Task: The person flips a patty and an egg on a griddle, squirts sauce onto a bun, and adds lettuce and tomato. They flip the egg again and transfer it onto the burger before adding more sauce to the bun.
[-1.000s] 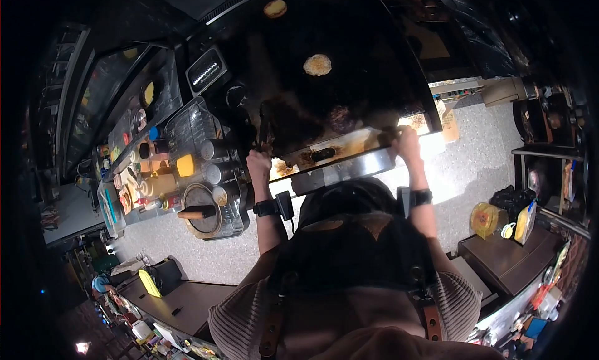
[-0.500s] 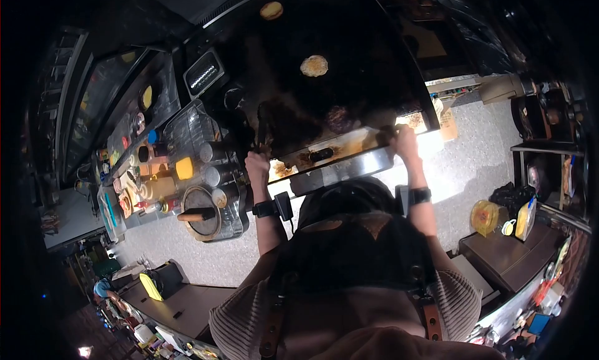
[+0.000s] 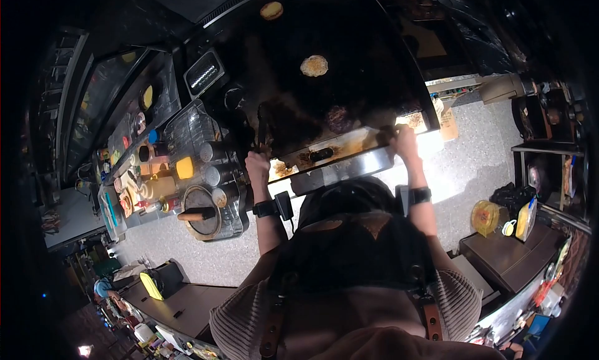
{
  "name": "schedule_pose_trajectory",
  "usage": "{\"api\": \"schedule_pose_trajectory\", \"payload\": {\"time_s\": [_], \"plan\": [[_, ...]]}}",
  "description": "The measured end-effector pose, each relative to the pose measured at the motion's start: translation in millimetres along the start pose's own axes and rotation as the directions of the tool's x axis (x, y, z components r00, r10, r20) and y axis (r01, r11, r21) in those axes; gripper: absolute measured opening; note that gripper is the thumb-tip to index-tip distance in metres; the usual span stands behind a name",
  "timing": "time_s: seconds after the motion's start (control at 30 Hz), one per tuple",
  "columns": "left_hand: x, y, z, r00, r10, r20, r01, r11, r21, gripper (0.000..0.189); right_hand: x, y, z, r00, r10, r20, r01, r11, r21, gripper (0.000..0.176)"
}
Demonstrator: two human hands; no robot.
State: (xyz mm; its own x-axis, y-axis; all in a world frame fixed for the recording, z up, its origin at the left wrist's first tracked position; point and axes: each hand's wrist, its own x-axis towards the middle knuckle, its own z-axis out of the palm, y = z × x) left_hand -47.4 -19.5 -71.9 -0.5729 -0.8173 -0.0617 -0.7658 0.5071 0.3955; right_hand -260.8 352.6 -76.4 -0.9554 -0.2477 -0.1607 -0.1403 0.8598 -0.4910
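Left hand [image 3: 258, 163]: clenched around the lower end of a dark tool [image 3: 262, 130]. The tool runs from the hand toward 12 o'clock onto the griddle plate [image 3: 362, 42]. The tool type cannot be determined.

Right hand [image 3: 405, 141]: placed on the right end of the grease trough [image 3: 324, 153], fingers curled toward 10 o'clock. Whether they clasp anything cannot be determined.

Each wrist carries a black band: left band [image 3: 269, 207], right band [image 3: 420, 196].

Grease trough: bright metal, runs between both hands along the front of the griddle, with brown residue and one dark lump in it.

Griddle plate: black, flat, greasy near the front. A dark patty [image 3: 337, 116] lies just beyond the trough, at 11 o'clock from the right hand. A golden round patty [image 3: 314, 65] lies at mid-plate. A second golden patty [image 3: 272, 10] lies at the far edge.

At 9 o'clock from the left hand: metal canisters [image 3: 215, 151], a yellow block [image 3: 185, 167] and a round pan with a wooden handle [image 3: 199, 213].

Further toward 9 o'clock stand bottles [image 3: 140, 194]. Their labels are too small to read.
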Motion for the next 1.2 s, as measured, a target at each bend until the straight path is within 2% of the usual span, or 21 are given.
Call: {"api": "schedule_pose_trajectory", "payload": {"time_s": [0.03,0.13,0.3,0.4,0.6,0.7,0.73,0.8,0.83,0.93,0.97,1.07,1.1,1.2], "plan": [[0.5,-2.4,2.3,1.0,0.018,-0.01,-0.018,1.0,0.012,0.033,0.1,0.3,-0.1,1.0,-0.005,-0.004,0.005,1.0,-0.003,0.029],[2.7,-12.7,11.3,0.996,0.081,-0.04,-0.079,0.996,0.044,0.03,3.0,2.8,-1.3,0.991,0.043,0.127,-0.046,0.999,0.024,0.036],[9.3,-34.9,29.2,0.982,0.175,-0.075,-0.165,0.979,0.119,0.029,2.2,4.0,1.5,0.995,0.021,0.102,-0.024,0.999,0.026,0.035],[11.5,-43.6,35.4,0.981,0.183,-0.065,-0.177,0.979,0.097,0.029,-0.9,-1.1,-3.8,0.996,0.027,0.09,-0.03,0.999,0.029,0.034],[-3.9,2.7,-1.1,0.999,0.006,-0.051,-0.007,1.0,-0.028,0.031,-2.9,-4.7,-7.5,0.997,0.026,0.079,-0.026,1.0,0.01,0.033],[-2.7,-5.0,2.9,0.999,0.015,-0.035,-0.018,0.995,-0.103,0.033,-5.2,-9.2,-12.3,0.996,-0.02,0.083,0.021,1.0,-0.008,0.032],[-3.4,-0.2,-1.9,1.0,-0.013,0.001,0.013,0.998,-0.057,0.037,-3.5,-11.7,-13.3,0.995,-0.044,0.085,0.046,0.999,-0.016,0.032],[-5.9,17.0,-13.1,0.995,-0.07,0.065,0.068,0.997,0.035,0.046,2.9,-16.2,-12.9,0.993,-0.118,-0.022,0.118,0.993,-0.017,0.032],[-1.9,20.2,-13.3,0.99,-0.088,0.112,0.083,0.995,0.045,0.045,6.7,-20.6,-14.6,0.985,-0.154,-0.074,0.153,0.988,-0.021,0.032],[19.9,24.2,-1.8,0.989,0.054,0.135,-0.066,0.994,0.085,0.043,29.1,-34.6,-17.9,0.949,-0.3,-0.102,0.306,0.95,0.055,0.034],[26.4,28.9,-0.4,0.988,0.107,0.114,-0.12,0.987,0.111,0.044,39.9,-36.0,-13.5,0.908,-0.395,-0.143,0.409,0.908,0.094,0.036],[52.0,57.4,5.2,0.982,0.158,0.101,-0.161,0.987,0.019,0.045,70.4,-53.5,5.5,0.949,-0.311,-0.041,0.314,0.948,0.061,0.038],[59.1,63.3,8.3,0.964,0.254,0.074,-0.26,0.962,0.087,0.046,82.3,-60.9,7.3,0.962,-0.267,0.049,0.261,0.959,0.115,0.038],[69.6,77.5,16.9,0.918,0.397,-0.03,-0.389,0.911,0.139,0.049,106.6,-62.7,30.3,0.949,-0.313,-0.033,0.314,0.936,0.162,0.034]]}}
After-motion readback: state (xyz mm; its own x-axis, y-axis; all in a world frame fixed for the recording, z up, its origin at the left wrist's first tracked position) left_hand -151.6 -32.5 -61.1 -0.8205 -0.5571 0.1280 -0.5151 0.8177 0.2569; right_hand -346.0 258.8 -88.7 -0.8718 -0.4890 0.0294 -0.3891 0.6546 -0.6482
